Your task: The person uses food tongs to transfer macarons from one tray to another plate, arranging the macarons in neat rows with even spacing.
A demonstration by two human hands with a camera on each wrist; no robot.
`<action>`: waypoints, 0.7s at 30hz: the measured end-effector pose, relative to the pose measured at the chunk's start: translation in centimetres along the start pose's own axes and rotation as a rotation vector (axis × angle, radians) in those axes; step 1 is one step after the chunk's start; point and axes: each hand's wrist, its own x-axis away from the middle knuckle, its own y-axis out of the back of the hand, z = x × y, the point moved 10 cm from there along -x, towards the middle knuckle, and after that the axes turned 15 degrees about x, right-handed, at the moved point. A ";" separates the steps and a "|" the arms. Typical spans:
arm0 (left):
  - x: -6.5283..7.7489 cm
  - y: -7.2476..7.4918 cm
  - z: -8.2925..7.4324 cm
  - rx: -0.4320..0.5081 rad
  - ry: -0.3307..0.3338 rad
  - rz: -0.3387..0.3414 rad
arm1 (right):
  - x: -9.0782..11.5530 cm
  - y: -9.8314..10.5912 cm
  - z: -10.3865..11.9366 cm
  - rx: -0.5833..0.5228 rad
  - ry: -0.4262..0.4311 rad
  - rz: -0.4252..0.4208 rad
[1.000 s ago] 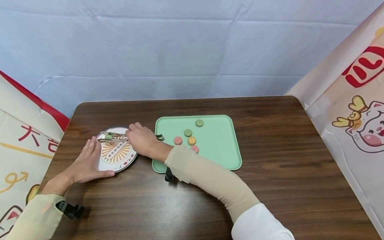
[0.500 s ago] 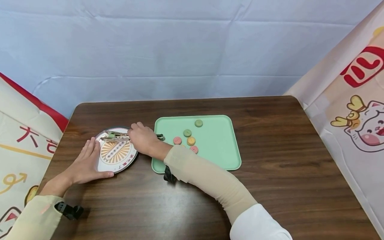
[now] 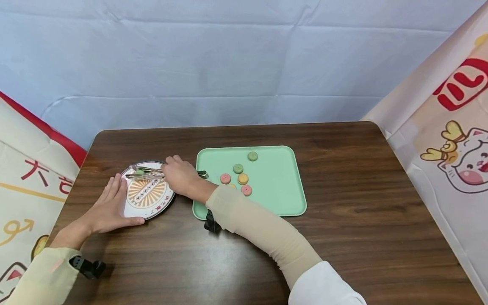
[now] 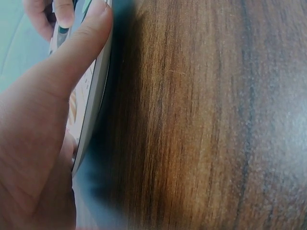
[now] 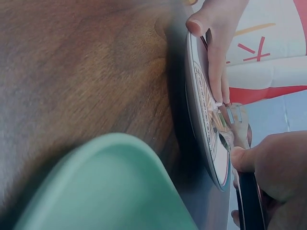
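Your right hand (image 3: 179,174) is gripping the tongs (image 3: 151,175), a green macaron (image 3: 140,171) is sitting between their arms over the plate (image 3: 129,206), just past those fingertips, pinched or loose can't tell, while your left hand (image 3: 110,207) is touching the rim, fingers straight, thumb spread, and the green tray (image 3: 278,190) is lying behind the right fingers.

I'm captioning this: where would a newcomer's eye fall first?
Probably the pale green rectangular tray at centre, dotted with small round pastel macaron-like pieces. Left of it, the right hand holds shiny metal tongs over a round white plate with a sunburst print; the left hand touches its edge.
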 end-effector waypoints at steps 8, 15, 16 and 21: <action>0.0 0.1 -0.1 -0.004 0.008 0.013 | -0.1 0.0 0.1 -0.010 -0.004 0.006; -0.1 -0.2 0.1 -0.016 0.018 0.027 | 0.1 -0.1 0.3 -0.008 0.003 0.010; -0.1 -0.2 0.0 -0.016 0.017 0.027 | 0.1 -0.1 0.3 -0.007 0.003 0.009; -0.1 -0.2 -0.1 -0.015 0.013 0.030 | 0.0 -0.2 0.3 0.006 -0.002 0.017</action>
